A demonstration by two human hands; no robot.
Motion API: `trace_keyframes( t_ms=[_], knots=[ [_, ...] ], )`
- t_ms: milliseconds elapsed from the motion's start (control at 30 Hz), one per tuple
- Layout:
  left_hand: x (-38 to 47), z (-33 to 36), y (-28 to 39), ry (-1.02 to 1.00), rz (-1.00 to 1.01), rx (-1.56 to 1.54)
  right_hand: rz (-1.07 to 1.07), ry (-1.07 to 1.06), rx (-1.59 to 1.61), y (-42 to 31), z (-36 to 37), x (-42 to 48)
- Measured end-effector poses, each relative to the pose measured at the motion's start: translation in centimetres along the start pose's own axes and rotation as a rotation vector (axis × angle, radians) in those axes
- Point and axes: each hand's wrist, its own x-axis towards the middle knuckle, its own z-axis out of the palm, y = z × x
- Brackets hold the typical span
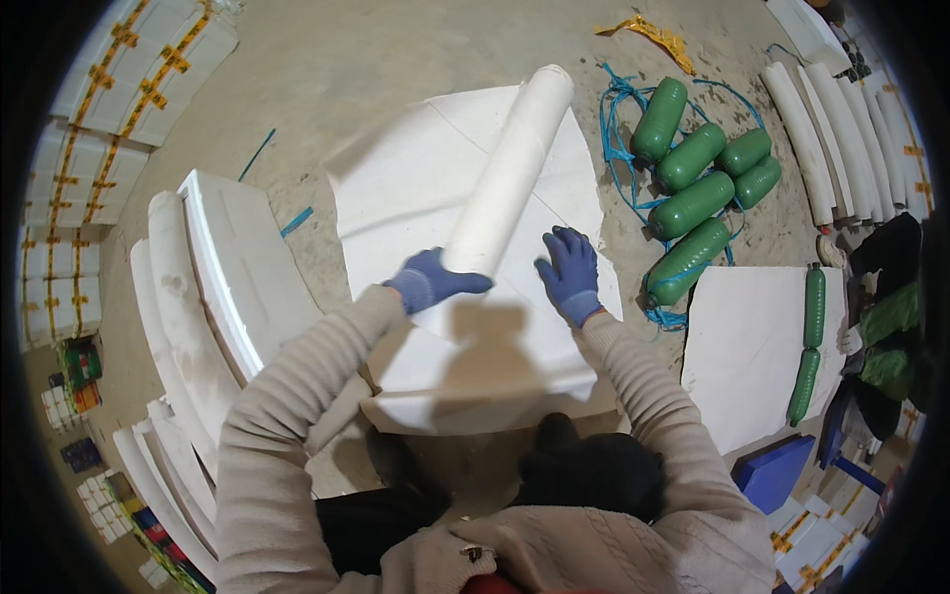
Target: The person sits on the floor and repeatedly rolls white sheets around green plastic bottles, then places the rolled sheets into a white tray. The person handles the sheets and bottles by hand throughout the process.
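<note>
My left hand (438, 282), in a blue knitted work glove, grips the near end of a thick white roll (512, 171), its thumb across the roll's end. The roll lies slanting over spread white sheets (401, 193) on the floor, its far end up and to the right. To the right of the roll, my right hand (571, 275), in a blue glove too, is over the sheets with fingers apart and nothing in it. Right of the sheets, several green plastic-wrapped cylinders (690, 204) lie on the floor among loose blue twine (616, 141).
More white rolls lie at the left (182, 275) and upper right (809, 141), by a white foam box (245, 245). Taped white boxes (111, 89) are stacked far left. At right, a person (883, 327) is beside another sheet (742, 349) bearing narrow green cylinders (814, 308); a blue stool (775, 471) stands near.
</note>
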Motion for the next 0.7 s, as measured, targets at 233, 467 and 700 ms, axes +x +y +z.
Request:
trace_keyframes(
  t_ms=[233, 467, 700],
  knots=[
    [-3.1, 8.5, 3.8, -0.103, -0.027, -0.615, 0.757, -0.215, 1.846, -4.9, -4.6, 6.2],
    [-9.9, 8.4, 5.8, 0.001, -0.084, -0.303, 0.731, -0.230, 1.935, -5.2, -7.4, 7.8],
    [-20.0, -0.4, 7.3, 0.346, 0.190, 0.076, 0.026, -0.406, 2.062, -15.4, -21.1, 14.4]
  ],
)
